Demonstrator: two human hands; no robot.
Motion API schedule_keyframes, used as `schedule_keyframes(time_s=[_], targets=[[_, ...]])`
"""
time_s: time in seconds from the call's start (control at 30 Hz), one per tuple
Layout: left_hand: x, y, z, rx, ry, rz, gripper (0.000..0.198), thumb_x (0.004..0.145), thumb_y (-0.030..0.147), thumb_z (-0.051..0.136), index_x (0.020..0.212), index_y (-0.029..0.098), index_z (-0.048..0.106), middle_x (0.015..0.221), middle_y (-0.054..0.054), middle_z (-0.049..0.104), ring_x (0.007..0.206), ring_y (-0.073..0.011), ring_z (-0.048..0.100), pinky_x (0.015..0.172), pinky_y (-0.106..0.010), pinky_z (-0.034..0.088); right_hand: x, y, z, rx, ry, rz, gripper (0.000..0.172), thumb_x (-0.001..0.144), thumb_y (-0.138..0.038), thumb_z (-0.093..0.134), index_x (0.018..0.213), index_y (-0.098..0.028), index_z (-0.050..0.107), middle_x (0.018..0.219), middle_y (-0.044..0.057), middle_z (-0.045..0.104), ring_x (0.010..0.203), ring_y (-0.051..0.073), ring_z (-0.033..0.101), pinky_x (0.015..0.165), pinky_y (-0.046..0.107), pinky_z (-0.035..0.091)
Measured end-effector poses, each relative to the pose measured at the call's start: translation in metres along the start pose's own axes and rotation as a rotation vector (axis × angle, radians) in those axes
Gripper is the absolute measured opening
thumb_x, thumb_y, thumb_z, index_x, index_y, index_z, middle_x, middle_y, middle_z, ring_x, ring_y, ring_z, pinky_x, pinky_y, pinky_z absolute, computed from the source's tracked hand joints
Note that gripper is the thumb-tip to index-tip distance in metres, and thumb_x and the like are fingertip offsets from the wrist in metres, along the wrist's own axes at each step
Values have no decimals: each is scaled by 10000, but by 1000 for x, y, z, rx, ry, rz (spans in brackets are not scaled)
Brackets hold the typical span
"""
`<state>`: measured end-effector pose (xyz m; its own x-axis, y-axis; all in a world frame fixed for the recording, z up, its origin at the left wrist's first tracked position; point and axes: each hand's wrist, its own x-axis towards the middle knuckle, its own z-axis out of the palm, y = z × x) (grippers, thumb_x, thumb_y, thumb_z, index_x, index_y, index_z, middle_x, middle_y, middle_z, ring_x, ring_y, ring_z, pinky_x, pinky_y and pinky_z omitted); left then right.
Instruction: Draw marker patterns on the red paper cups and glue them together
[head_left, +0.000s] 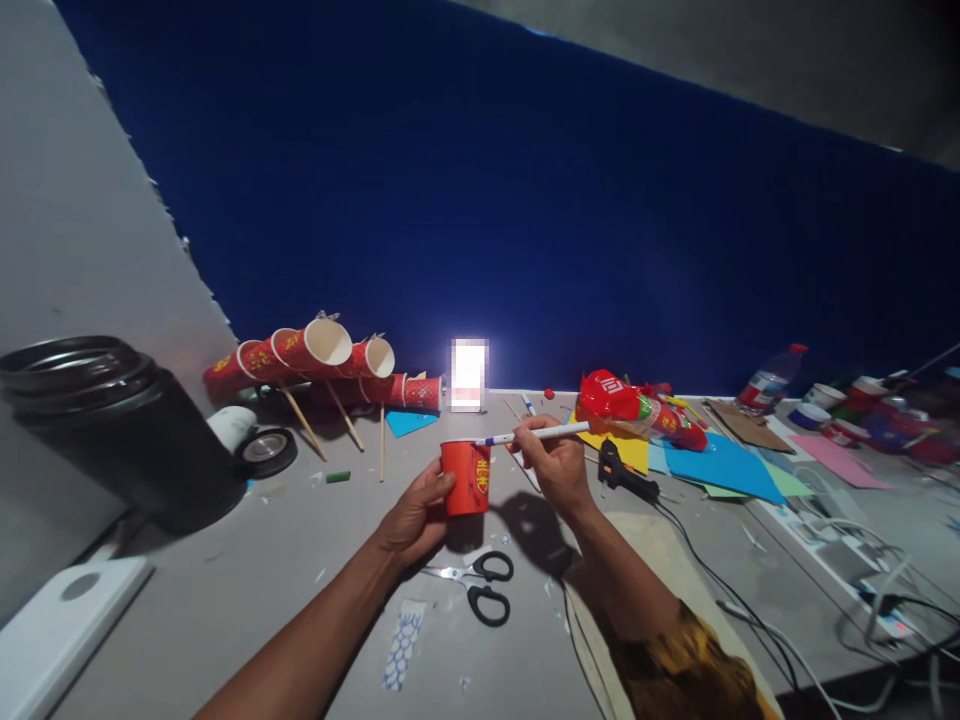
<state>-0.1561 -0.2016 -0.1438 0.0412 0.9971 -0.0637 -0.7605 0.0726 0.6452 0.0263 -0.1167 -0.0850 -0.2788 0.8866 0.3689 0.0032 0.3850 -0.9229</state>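
My left hand [421,512] is wrapped round the left side of a red paper cup [466,478] with gold lettering, holding it upright over the grey table. In my right hand [553,462] is a white marker pen [564,431], pinched between the fingers and lying almost level. Its blue-ringed end meets the cup near the rim; whether it touches cannot be made out. Below the cup lie black-handled scissors [489,590], blades toward my left hand. A strip of paper with a blue scale pattern [403,645] is nearer to me.
Stacked red cups [300,348] with wooden sticks lie at the back left, near a large black flask [127,440]. A blurred bright screen [468,375] stands at the wall. Rightward are a glue gun [626,475], coloured paper [724,468], a red packet [637,408] and cables [847,530].
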Motion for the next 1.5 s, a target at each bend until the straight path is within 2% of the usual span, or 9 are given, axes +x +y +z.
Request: schedule_keyframes(time_s=[0.2,0.33,0.5,0.63,0.77,0.93,1.1,1.33,1.5], targets=[[-1,0,1,13,23,-2,640,766,241,826,1347,113,591,1169,-184,721,991,-271,707,941,-395,546,0,0,-1,11,19,-7,269,871,-455,684,810,-194,663,671,21,711,522,126,570,518,240,468],[0,0,-1,4,16,-2,597,773,243,819,1320,121,611,1155,-168,729,990,-261,709,946,-385,546,1,2,-2,4,-31,-10,278,870,-447,686,762,-192,653,621,14,687,500,125,555,507,243,453],[-1,0,-2,10,25,-12,625,782,250,808,1356,135,591,1177,-170,721,995,-266,711,957,-405,545,2,3,-2,12,34,-26,276,882,-459,677,805,-194,663,663,17,704,526,128,563,521,244,461],[-1,0,-2,10,11,-2,616,773,245,816,1336,120,599,1130,-167,732,975,-260,711,939,-389,548,1,2,-2,14,-30,-12,290,875,-460,680,761,-194,658,627,14,688,497,124,543,505,246,449],[-1,0,-1,8,33,-2,645,767,256,825,1347,109,584,1152,-181,723,980,-269,707,947,-402,545,1,1,-2,22,42,-23,268,876,-444,677,785,-192,669,655,16,700,514,123,550,513,241,456],[-1,1,2,-13,17,1,574,789,267,814,1301,98,618,1104,-166,728,956,-243,700,945,-379,542,1,2,-2,45,-69,-1,273,869,-430,692,744,-189,658,599,9,680,481,117,527,492,239,429],[-1,0,3,50,0,7,627,751,295,853,1304,124,613,1126,-167,722,946,-267,710,900,-391,558,2,4,-1,12,15,-28,240,886,-426,682,824,-194,671,669,16,714,520,123,554,517,240,448],[0,0,3,11,5,32,617,735,325,872,1260,101,638,1068,-144,723,933,-228,692,892,-340,554,0,6,-3,-17,-148,-9,272,881,-421,684,740,-190,648,591,4,682,474,117,548,482,228,426],[0,0,3,22,34,22,635,733,337,876,1284,130,637,1203,-162,700,983,-249,692,936,-382,551,0,4,0,-36,36,-48,243,888,-424,670,807,-195,668,674,16,712,519,123,572,518,233,464]])
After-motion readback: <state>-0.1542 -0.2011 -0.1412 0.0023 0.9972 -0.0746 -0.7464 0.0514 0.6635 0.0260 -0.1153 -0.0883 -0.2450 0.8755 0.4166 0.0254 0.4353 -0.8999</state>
